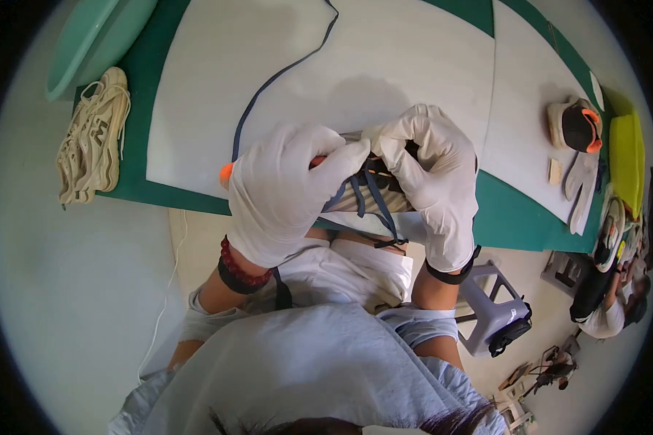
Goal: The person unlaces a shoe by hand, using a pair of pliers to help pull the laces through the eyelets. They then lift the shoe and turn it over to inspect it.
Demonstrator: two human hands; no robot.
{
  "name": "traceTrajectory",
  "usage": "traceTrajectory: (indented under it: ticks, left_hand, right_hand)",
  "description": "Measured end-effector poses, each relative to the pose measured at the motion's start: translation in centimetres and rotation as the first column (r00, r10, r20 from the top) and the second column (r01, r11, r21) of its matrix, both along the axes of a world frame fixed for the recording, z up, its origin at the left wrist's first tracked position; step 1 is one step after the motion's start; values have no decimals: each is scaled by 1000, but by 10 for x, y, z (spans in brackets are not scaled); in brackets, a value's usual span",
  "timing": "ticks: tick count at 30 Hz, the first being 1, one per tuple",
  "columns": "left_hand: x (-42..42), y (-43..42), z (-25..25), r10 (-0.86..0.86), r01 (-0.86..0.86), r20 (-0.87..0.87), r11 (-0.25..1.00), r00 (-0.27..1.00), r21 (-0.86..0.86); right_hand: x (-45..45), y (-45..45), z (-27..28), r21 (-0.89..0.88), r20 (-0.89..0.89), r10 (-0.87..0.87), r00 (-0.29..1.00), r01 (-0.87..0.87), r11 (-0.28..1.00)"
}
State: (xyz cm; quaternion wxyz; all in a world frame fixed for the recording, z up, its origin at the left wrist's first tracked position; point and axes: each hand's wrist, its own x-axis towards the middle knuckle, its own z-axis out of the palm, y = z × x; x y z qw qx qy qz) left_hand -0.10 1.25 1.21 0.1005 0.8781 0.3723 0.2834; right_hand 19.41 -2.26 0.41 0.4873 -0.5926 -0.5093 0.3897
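My pale blue shirt fills the space right under the lens, and past it, here we go: the shoe is at the near edge of the tabletop, just beyond my lap. My left hand, gloved in white, is clamped on it, thumb and fingertips pinched in over the lacing; my right hand is clamped on too, tips bunched right beside them. Lace or shoe edge in that pinch? Can't tell, the gloves cover it. So, how far along? Dark blue laces lie across the front, so I'd judge some lacing done, yet ends dangle down the near side with no finished bow in sight. And there's a long dark cord snaking loose over the white mat, its near end hidden by my left hand. Partway, I'd say, with the ends left unsecured. Off right, a dark shoe with orange lining sits well apart.
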Motion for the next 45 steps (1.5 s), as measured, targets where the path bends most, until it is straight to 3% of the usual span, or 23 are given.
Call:
traceTrajectory:
  ticks: [3, 6, 10, 13, 21, 24, 28, 32, 34, 37, 39, 41, 42, 44, 45]
  left_hand:
    - [-5, 3, -5, -60, 59, -21, 998, 998, -34]
    - [-6, 0, -17, -63, 63, 25, 998, 998, 6]
    - [-6, -1, -21, -44, 36, 42, 982, 998, 187]
    - [-5, -3, -20, -23, 15, 48, 985, 999, 173]
    - [-4, -4, -22, -37, 27, 51, 983, 998, 183]
    - [-4, -6, -22, -46, 38, 35, 980, 998, 196]
    - [-3, -1, -24, -43, 25, 76, 976, 996, 217]
    - [-6, -1, -24, -27, 18, 78, 994, 997, 107]
    - [-2, 1, -26, -7, -2, 113, 997, 994, 75]
    - [0, 1, -14, 12, -15, 97, 999, 995, 28]
    - [1, 0, -15, 34, -37, 89, 999, 995, 30]
    - [1, -1, -14, 59, -61, 76, 998, 995, 25]
    - [2, -1, -14, 70, -72, 69, 997, 995, 18]
    - [3, -3, -12, 96, -96, 39, 995, 995, -3]
    - [3, -3, -10, 109, -109, 16, 994, 994, -16]
  right_hand:
    - [6, 1, 1, -9, 232, 63, 971, -63, 998]
    - [3, 1, -3, 57, 216, -8, 976, -4, 998]
    - [-1, 0, -3, 45, 188, -41, 981, 33, 998]
    - [-2, 1, 1, 22, 208, -43, 977, 39, 999]
    - [10, 8, 14, 38, 418, 186, 889, -222, 974]
    - [8, 13, 20, -40, 441, 244, 864, -253, 967]
    - [-4, 8, 21, 46, 621, 151, 769, -228, 972]
    - [6, 1, 12, 128, 517, 97, 850, -189, 974]
    - [6, -5, 4, 212, 418, -44, 907, -50, 976]
    - [-2, -26, 7, 226, 229, -366, 902, 317, 921]
    - [-3, -42, -6, 202, 88, -239, 967, 218, 955]
    - [2, -53, -2, 162, 406, -116, 907, 54, 985]
    - [-6, -56, 2, 121, 559, -124, 819, 68, 990]
    - [-16, -61, 3, 32, 724, -77, 686, 78, 996]
    - [-21, -63, -3, 65, 703, -131, 699, 120, 991]
